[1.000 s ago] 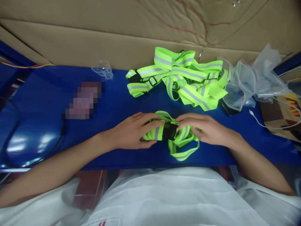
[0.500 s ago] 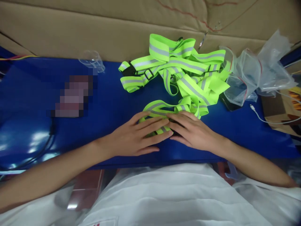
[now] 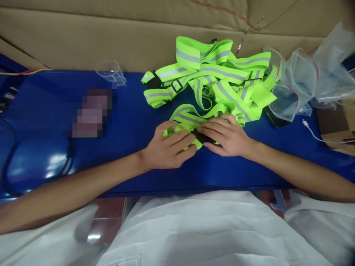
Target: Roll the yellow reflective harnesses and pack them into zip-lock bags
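A tangle of lime-green reflective straps (image 3: 222, 74) with grey stripes and black buckles lies on the blue table. At its near end, my left hand (image 3: 173, 146) has its fingers curled round a folded section of reflective strap (image 3: 190, 116). My right hand (image 3: 226, 135) closes on a black buckle (image 3: 205, 137) that joins this section, just right of the left hand. The fingertips of both hands are partly hidden under the knuckles. A black slider (image 3: 176, 86) sits on the strap farther back.
Clear zip bags (image 3: 299, 81) lie at the right, over a dark phone-like object (image 3: 277, 119). A white cable (image 3: 318, 136) runs beside a cardboard box (image 3: 335, 125). At the left are a pixelated object (image 3: 91, 114) and a clear plastic cup (image 3: 112, 72). A brown padded panel (image 3: 111, 37) borders the back.
My left hand has gone from flat, outstretched fingers to curled round the strap. My right hand has moved slightly away from me and closed on the buckle, which now shows more.
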A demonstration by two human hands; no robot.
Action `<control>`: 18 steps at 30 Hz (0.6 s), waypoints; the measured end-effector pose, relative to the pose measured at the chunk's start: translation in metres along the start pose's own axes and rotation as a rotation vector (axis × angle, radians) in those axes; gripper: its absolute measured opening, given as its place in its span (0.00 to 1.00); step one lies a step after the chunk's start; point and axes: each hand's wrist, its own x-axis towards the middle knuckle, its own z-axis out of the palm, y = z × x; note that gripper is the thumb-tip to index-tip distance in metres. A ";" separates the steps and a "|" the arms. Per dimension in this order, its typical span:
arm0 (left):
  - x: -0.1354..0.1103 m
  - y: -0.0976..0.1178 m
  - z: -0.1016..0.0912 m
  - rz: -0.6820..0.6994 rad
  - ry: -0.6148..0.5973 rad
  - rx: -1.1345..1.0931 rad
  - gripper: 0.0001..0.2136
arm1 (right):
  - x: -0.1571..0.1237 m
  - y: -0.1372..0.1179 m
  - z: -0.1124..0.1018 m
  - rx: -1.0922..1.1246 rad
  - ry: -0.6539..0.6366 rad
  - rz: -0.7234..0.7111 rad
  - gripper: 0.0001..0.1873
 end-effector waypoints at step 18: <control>0.005 -0.001 -0.003 0.097 -0.033 0.139 0.05 | 0.003 -0.007 -0.030 0.160 0.117 0.402 0.11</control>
